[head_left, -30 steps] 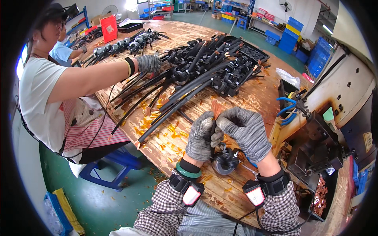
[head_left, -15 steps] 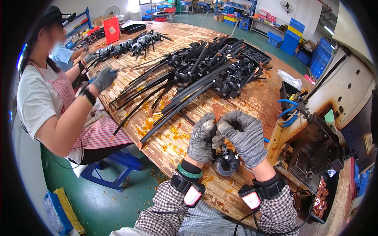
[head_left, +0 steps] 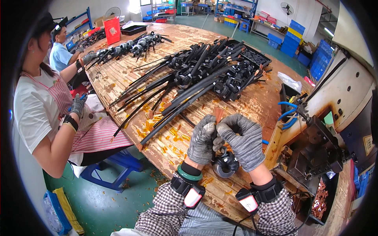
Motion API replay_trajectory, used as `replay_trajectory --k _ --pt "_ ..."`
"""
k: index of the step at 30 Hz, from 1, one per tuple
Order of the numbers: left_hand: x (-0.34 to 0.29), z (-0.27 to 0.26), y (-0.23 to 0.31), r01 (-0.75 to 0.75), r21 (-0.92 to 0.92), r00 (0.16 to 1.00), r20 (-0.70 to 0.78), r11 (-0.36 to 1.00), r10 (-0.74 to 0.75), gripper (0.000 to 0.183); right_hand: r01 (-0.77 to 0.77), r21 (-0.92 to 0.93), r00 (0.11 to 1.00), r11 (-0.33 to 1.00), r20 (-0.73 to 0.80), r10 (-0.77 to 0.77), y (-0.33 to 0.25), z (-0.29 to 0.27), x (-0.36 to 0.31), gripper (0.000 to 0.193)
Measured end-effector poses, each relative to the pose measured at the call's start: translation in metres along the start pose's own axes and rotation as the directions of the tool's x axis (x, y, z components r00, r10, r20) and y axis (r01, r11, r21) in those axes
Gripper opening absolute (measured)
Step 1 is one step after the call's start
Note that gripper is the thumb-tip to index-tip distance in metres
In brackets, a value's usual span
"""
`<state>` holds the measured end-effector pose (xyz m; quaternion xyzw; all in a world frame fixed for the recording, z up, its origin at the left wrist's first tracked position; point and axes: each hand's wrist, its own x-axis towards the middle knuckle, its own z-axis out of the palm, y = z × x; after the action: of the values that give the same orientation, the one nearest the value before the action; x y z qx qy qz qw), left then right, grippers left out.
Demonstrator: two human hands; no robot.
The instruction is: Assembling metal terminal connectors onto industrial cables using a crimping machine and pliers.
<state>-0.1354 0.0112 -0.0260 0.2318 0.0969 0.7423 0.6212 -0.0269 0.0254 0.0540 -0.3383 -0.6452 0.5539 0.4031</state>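
Note:
Both hands wear grey knitted gloves and meet over the front of the worn wooden table [head_left: 130, 84]. My left hand [head_left: 201, 141] is closed around a black cable with fanned bare copper strands [head_left: 219, 113] standing up at its top. Against the same cable, just below the strands, my right hand [head_left: 244, 139] pinches with thumb and fingers. Under the hands hangs or rests a black and silver round fitting [head_left: 225, 164], seemingly on this cable; the gloves hide the join. Beyond them lies a big heap of black cables [head_left: 197, 78] with similar fittings and bare copper ends.
At the right stands a stained metal machine [head_left: 315, 145] with blue-handled pliers [head_left: 289, 112] beside it. A bin of copper scraps [head_left: 319, 198] sits below. Amber film scraps [head_left: 173, 135] litter the table. At the left a co-worker [head_left: 43, 106] sits on a blue stool [head_left: 114, 169].
My hands stay almost in place on the cable, with the copper strands tilting slightly right. The near co-worker's gloved hand has dropped toward their lap, and another co-worker behind shows more clearly.

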Motion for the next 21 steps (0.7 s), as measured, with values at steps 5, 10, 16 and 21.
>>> replay_trajectory --k 5,10,16,21 --pt "0.002 0.008 -0.005 0.09 0.064 0.991 -0.106 0.994 -0.083 0.027 0.082 -0.024 0.997 0.996 -0.002 -0.083 0.007 -0.014 -0.012 0.012" --pt "-0.001 0.019 -0.011 -0.087 0.357 0.969 -0.184 0.93 0.162 0.021 0.369 -0.735 0.913 0.569 0.171 -0.371 0.003 -0.032 -0.055 0.027" --pt "-0.006 0.032 0.009 -0.156 0.519 0.896 0.433 0.84 -0.102 0.038 0.197 -0.861 0.98 0.47 0.158 -0.12 -0.016 -0.044 -0.104 0.042" --pt "-0.025 0.077 -0.019 -0.404 0.792 0.789 0.555 0.459 -0.264 0.046 -0.03 -0.375 0.991 0.927 -0.133 -0.022 -0.02 -0.075 -0.135 0.059"
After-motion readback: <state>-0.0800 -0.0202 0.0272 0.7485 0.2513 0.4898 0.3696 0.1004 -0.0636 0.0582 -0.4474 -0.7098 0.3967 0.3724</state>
